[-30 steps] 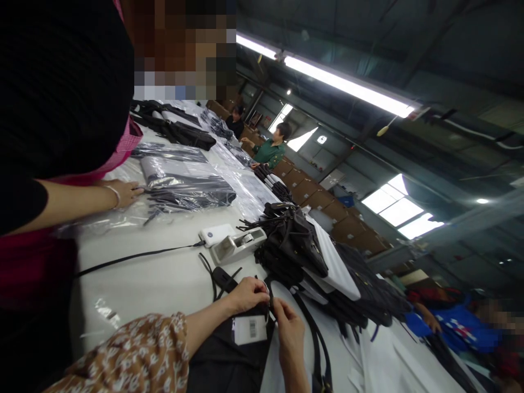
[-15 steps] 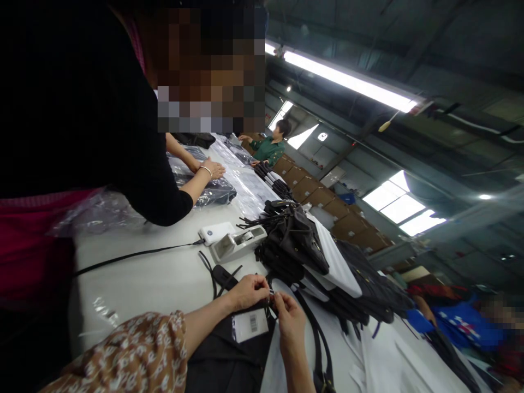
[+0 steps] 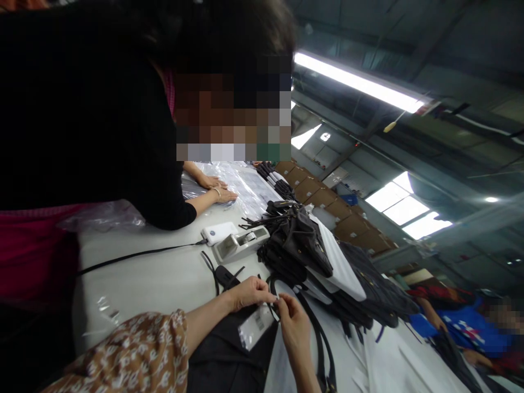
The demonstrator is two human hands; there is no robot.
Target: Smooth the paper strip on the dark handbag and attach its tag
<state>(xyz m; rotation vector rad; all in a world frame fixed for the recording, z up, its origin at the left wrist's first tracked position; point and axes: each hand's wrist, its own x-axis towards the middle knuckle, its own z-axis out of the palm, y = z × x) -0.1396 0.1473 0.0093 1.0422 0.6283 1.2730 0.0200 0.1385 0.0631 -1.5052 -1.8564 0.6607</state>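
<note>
Left of the tape dispenser (image 3: pixel 241 244), the white table (image 3: pixel 139 286) shows its surface between the black cable (image 3: pixel 143 252) and the patterned sleeve (image 3: pixel 139 352), out to its left edge. Nearer the wearer than the dispenser, the left hand (image 3: pixel 250 293) reaches in bent, over the dark bag (image 3: pixel 229 355) and its white tag (image 3: pixel 257 326), finger and thumb pinched together. The right hand (image 3: pixel 293 319) rises opposite, fingertips together, meeting the left's; what they pinch is too small to tell. The stacked bags (image 3: pixel 301 240) crowd the dispenser's right.
</note>
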